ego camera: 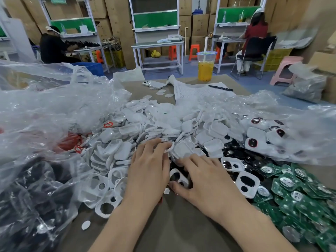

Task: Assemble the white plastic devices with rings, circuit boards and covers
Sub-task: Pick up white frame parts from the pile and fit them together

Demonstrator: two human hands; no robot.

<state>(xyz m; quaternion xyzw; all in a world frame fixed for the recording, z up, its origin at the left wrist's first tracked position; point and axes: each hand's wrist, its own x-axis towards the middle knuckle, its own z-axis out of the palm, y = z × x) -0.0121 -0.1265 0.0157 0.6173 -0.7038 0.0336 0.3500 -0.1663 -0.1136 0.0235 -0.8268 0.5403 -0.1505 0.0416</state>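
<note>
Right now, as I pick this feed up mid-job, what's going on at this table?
A person is sorting parts by hand on a table heaped with white shells. The left hand reaches into the heap, its fingers pinching what looks like a white ring. The right hand lies open over a white cover with two holes, nearer the front edge. Green circuit boards are piled to the right, untouched.

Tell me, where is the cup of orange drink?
In the head view the cup of orange drink stands at the table's far edge, right of centre, just beyond the pen and right of the phone.
</note>
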